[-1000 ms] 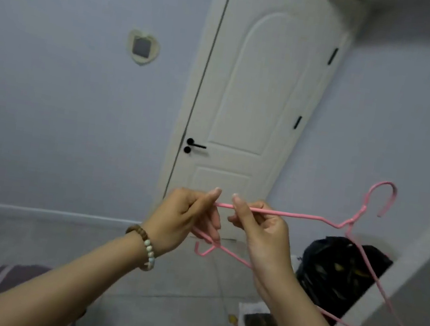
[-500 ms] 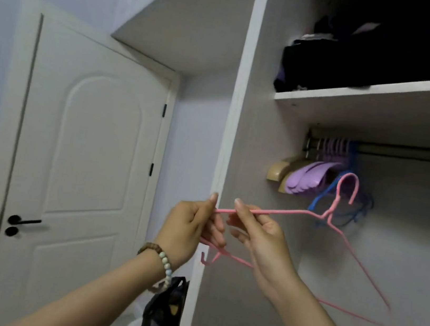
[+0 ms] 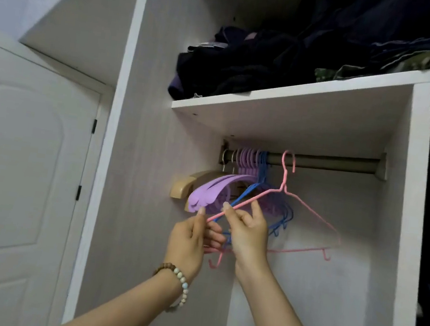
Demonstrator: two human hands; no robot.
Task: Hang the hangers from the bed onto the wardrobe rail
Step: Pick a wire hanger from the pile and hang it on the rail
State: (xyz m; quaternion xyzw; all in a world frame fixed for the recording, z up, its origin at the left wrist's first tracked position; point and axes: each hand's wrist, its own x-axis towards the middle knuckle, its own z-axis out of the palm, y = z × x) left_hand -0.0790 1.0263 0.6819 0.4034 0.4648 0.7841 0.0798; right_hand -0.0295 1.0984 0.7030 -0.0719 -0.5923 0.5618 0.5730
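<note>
A thin pink wire hanger (image 3: pixel 311 213) has its hook at the metal wardrobe rail (image 3: pixel 330 163), just right of the hangers hanging there. My left hand (image 3: pixel 192 238) and my right hand (image 3: pixel 247 232) both grip the hanger's left shoulder end, below and left of the rail. On the rail's left part hang wooden hangers (image 3: pixel 191 184), several purple hangers (image 3: pixel 212 195) and blue hangers (image 3: pixel 259 174). Whether the pink hook rests on the rail or hangs in front of it, I cannot tell.
A white shelf (image 3: pixel 285 103) above the rail carries piled dark clothes (image 3: pixel 291 60). A white upright panel (image 3: pixel 405 217) closes the compartment on the right; dark garments lie beyond it. A white door (image 3: pixel 18 176) stands at the left. The rail's right half is bare.
The view swung from the door up to the wardrobe. Both hands raised the pink hanger, and its hook went from below the rail up to the rail.
</note>
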